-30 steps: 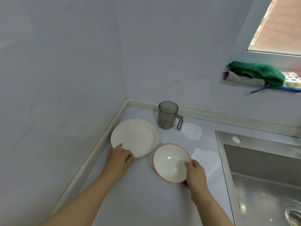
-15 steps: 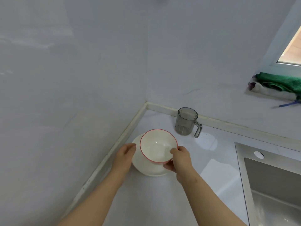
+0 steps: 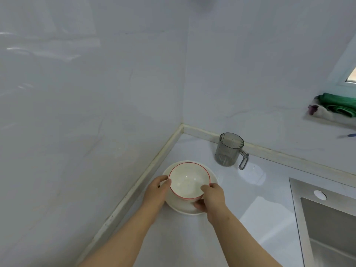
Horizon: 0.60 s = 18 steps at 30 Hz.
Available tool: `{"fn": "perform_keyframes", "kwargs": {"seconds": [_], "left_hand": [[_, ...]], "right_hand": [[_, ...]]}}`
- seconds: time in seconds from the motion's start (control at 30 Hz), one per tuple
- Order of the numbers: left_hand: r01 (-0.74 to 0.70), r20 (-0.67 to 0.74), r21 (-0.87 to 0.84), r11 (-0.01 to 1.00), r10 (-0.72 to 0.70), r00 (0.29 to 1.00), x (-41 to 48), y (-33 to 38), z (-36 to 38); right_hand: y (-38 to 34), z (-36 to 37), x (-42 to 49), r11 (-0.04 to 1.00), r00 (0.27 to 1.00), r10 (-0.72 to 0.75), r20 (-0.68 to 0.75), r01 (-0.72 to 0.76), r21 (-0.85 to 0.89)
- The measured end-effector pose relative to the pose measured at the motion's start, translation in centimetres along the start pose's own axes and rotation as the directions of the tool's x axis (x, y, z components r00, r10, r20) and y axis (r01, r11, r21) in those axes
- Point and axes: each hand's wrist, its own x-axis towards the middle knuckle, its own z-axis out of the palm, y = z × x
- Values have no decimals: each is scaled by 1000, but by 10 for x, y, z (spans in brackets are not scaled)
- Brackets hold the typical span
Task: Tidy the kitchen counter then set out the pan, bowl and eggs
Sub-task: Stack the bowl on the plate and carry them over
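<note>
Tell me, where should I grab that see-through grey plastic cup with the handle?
Take the see-through grey plastic cup by its loop handle, coming from the steel sink side. It stands upright near the back wall, and the handle sticks out that way, open for fingers to curl through.

A home kitchen is shown: a glossy white desk (image 3: pixel 250 218) is fitted into a corner of pale, marble-veined walls (image 3: pixel 96 93) and edged by a raised strip, and a stainless-steel sink (image 3: pixel 296 201) with a round tap hole (image 3: pixel 320 195) is sunk into it at the lower right of the frame. Household crockery is seen at lower centre, a red-rimmed bowl (image 3: pixel 187 182) over a white plate (image 3: pixel 212 178), with a grey see-through measuring jug (image 3: pixel 229 149) stood behind it by the wall. At the right edge, folded cloths (image 3: pixel 339 105) are kept on a sill (image 3: pixel 327 121) below a window (image 3: pixel 351 76).
</note>
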Motion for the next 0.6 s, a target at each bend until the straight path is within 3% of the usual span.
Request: {"fn": "perform_keyframes", "kwargs": {"seconds": [0.2, 0.3, 0.37, 0.47, 0.6], "left_hand": [[13, -26, -16, 1000, -14, 1000, 0, -3, -1], [102, -48, -45, 994, -104, 993, 5, -9, -2], [131, -38, 7, 991, -130, 991, 7, -14, -1], [133, -37, 181, 974, -128, 991, 9, -17, 2], [102, -74, 463, 880, -76, 994, 8, -13, 6]], "right_hand": [[-1, -9, -3, 989, 994, -109, -2, 109, -105], [7, -22, 1, 968, 956, -226, -185, 199, -154], [13, -30, 0, 973, 949, -194, -250, 155, -170], [26, -32, -3, 955, 985, -114, -127, 73, -287], [31, -33, 1, 880, 987, -162, -17, 137, -455]]}}
